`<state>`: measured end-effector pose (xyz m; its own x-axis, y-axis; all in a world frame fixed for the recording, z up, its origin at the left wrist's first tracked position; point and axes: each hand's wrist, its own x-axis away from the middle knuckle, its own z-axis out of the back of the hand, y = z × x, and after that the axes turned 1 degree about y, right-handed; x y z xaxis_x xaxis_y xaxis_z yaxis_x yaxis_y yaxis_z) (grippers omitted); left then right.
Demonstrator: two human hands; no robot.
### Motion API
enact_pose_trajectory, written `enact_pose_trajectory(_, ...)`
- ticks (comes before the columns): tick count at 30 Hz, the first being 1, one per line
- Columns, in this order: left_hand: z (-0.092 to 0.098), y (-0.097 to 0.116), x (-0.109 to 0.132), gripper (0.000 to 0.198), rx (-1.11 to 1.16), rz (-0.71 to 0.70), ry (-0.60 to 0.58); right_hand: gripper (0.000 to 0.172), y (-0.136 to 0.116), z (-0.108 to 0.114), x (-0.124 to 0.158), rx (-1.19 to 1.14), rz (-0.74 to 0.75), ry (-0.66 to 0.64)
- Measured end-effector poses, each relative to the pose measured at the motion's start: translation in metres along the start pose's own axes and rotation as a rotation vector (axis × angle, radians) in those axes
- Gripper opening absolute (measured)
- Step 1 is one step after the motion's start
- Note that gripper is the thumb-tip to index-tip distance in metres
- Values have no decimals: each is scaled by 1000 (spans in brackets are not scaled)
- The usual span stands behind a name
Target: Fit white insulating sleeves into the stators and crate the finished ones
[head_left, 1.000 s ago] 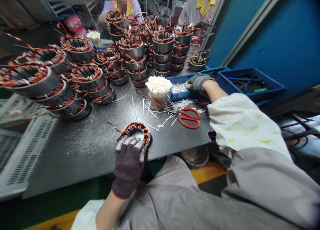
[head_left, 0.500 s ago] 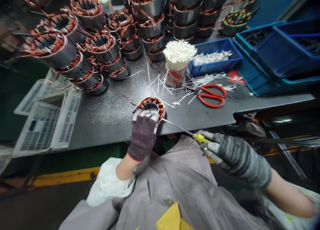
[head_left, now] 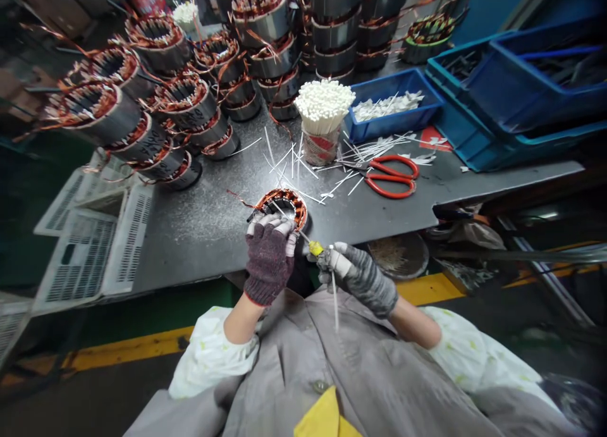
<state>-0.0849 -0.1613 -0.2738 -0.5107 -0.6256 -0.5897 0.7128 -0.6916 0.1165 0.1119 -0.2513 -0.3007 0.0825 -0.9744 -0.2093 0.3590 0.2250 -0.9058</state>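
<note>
The left hand [head_left: 269, 263] has its fingers clamped on the copper-wound stator [head_left: 286, 196]; it looks heavy and stiff; hold it by the steel side; the right hand [head_left: 358, 277] has its fingers closed around a yellow-handled pick [head_left: 315, 248].

And there, the left glove [head_left: 269, 263] hid the near side of the copper-wound stator [head_left: 284, 200], while the top edge cut off the stacked stators [head_left: 331, 29]!

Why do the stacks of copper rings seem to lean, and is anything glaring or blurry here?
In the head view, the wide lens seems to bow the stacked copper-wound stators outward; glare brightens the dark worktop around the stator under the left hand; the grey work coat turns soft towards the lower right corner.
</note>
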Motion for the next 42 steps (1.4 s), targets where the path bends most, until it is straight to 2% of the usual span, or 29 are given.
enact_pose_trajectory(2,0,-4,0,23,25,-13,8,33,-2,27,3,57,43,-46)
enact_pose_trajectory(4,-1,-9,-1,23,33,-36,33,22,-2,69,13,215,132,-33)
enact_pose_trajectory(6,-2,-12,-2,23,43,-63,63,16,2,116,15,447,199,79)
enact_pose_trajectory(8,-3,-14,-4,23,57,-67,77,19,10,156,-5,695,152,218)
enact_pose_trajectory(10,-3,-14,-5,24,64,-62,74,19,20,186,-49,924,21,302)
enact_pose_trajectory(11,-2,-13,-5,23,63,-61,72,27,26,196,-78,1025,-77,330)
enact_pose_trajectory(14,0,-11,-6,23,59,-71,75,55,43,213,-170,1060,-139,331)
enact_pose_trajectory(16,1,-10,-6,23,45,-66,77,64,51,219,-221,1058,-163,320)
enact_pose_trajectory(18,1,-10,-7,23,38,-63,78,67,55,223,-252,1027,-122,306)
enact_pose_trajectory(20,1,-10,-7,22,44,-62,76,67,52,226,-260,978,-11,309)
enact_pose_trajectory(23,2,-9,-6,21,41,-57,65,60,30,217,-231,931,164,364)
enact_pose_trajectory(24,2,-8,-6,22,35,-55,59,56,20,208,-211,912,197,374)
enact_pose_trajectory(26,3,-6,-5,23,25,-48,37,37,1,180,-161,765,246,506)
enact_pose_trajectory(27,4,-4,-4,24,22,-44,21,30,-6,162,-134,630,256,428)
enact_pose_trajectory(29,6,-2,-4,26,22,-26,-11,23,-14,123,-82,356,300,133)
enact_pose_trajectory(30,7,-2,-4,26,23,-16,-24,23,-15,104,-60,273,379,29)
enact_pose_trajectory(32,9,-2,-5,24,28,-3,-46,23,-12,71,-27,131,510,-69)
enact_pose_trajectory(34,12,-4,-6,20,36,-3,-66,23,-7,47,-7,31,511,-80)
enact_pose_trajectory(36,14,-6,-7,19,54,-8,-81,21,-3,33,3,-48,426,-73)
enact_pose_trajectory(42,17,-9,-6,20,97,-9,-117,22,-7,20,6,-200,226,-142)
